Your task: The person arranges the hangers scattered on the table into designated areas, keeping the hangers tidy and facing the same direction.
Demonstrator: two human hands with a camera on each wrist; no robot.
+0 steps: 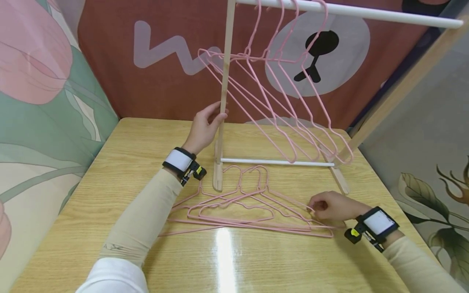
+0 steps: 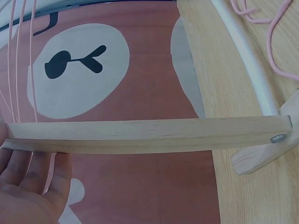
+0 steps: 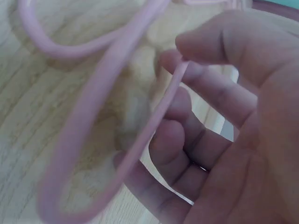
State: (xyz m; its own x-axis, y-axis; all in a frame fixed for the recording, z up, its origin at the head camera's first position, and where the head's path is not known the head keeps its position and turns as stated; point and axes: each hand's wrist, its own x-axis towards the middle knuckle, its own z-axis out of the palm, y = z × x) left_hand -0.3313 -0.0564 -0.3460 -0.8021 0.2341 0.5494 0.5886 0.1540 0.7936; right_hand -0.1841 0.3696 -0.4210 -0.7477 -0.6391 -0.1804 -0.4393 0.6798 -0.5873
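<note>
My left hand (image 1: 203,128) grips the left wooden post (image 1: 226,69) of a small clothes rack, thumb on one side and fingers behind, as the left wrist view also shows. Low over the table at the right, my right hand (image 1: 337,205) pinches one end of a pink hanger (image 3: 91,112) between thumb and index finger; the other fingers are curled loosely beneath. Several more pink hangers (image 1: 238,224) lie overlapping on the table in front of the rack. From the white top bar (image 1: 366,13) hang several pink hangers (image 1: 248,51), their hooks over it.
A white lower bar (image 1: 278,162) joins the rack's wooden feet, the left foot (image 1: 218,179) standing close behind the loose hangers. The right post (image 1: 403,85) rises at the right. Patterned cloth (image 1: 165,93) stands behind the wooden table (image 1: 176,260).
</note>
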